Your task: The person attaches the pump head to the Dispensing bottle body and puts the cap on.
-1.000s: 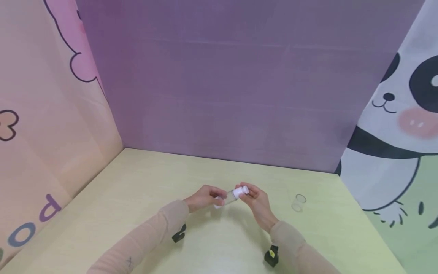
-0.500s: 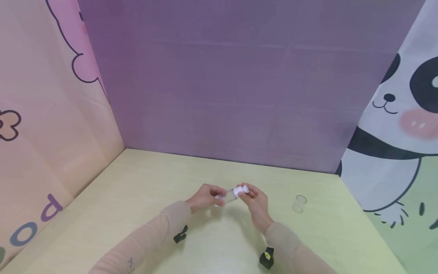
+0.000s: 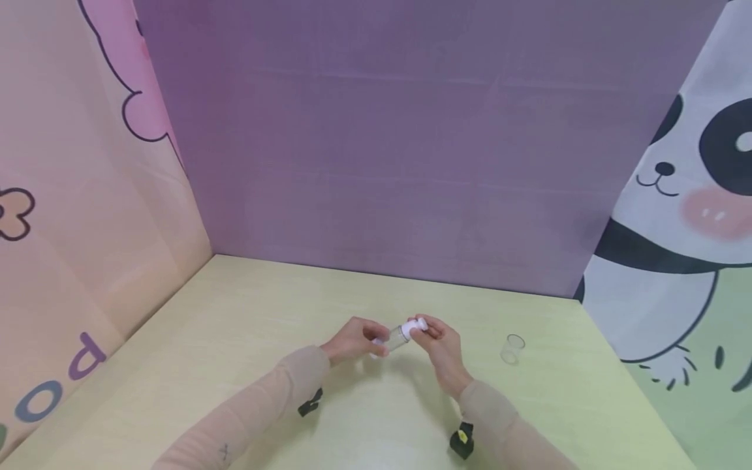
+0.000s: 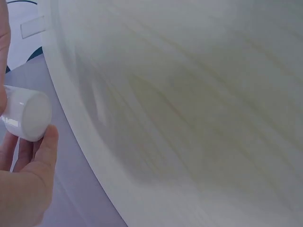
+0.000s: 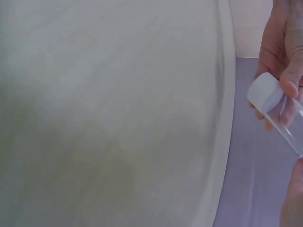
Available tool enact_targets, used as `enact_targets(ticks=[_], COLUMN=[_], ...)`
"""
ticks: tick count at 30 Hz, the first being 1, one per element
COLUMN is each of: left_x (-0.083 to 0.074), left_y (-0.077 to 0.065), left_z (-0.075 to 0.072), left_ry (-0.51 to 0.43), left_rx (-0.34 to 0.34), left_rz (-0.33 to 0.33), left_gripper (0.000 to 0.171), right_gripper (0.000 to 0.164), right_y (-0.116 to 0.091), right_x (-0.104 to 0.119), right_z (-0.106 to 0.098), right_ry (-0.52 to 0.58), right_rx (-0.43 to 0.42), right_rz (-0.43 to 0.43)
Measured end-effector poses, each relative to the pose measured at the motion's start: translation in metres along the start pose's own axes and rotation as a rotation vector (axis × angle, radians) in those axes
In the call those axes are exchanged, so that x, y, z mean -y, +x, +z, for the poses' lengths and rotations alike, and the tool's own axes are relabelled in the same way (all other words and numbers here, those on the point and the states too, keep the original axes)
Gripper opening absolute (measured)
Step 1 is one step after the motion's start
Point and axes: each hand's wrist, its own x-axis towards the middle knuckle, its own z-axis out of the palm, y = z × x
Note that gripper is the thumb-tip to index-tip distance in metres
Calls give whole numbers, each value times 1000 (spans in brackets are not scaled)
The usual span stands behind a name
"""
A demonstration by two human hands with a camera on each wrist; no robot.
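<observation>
Both hands hold a small clear cylindrical bottle tilted above the table in the head view. It has a plain white end piece on the left and a white top on the right, with a narrower tip. The left hand pinches the left end between thumb and fingers. At the other end, the right hand grips the white top, thumb on the near side. The flat face of a white end piece shows in the left wrist view; the right wrist view shows a rounded white end and clear wall.
A clear cup-like piece with a dark-looking rim stands on the pale table, right of the hands. Behind the table hangs a purple curtain; printed cartoon panels flank both sides. Black wrist devices sit under the sleeves.
Hands and bottle stay nearly in place; the right wrist has shifted very slightly. The grip looks the same throughout, and the clear cup-like piece has not moved on the table.
</observation>
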Motion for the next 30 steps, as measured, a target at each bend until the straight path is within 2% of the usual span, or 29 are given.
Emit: enact_targets(ticks=[6, 12, 23, 26, 30], left_x=[1, 0, -1, 0, 3], left_y=[1, -1, 2, 0, -1], left_z=[1, 3, 9, 8, 5], left_ry=[84, 164, 123, 108, 92], left_rx=[31, 42, 54, 52, 47], left_rz=[34, 49, 66, 76, 77], left_gripper=[36, 38, 38, 39, 38], right_gripper=[40, 43, 45, 48, 52], right_y=[4, 3, 5, 5, 6], right_x=[5, 8, 12, 14, 20], right_z=[-1, 0, -6, -9, -22], right_ry=[-89, -110, -105, -157, -293], right_rx=[34, 72, 100, 160, 235], right_rz=[-31, -25, -33, -36, -54])
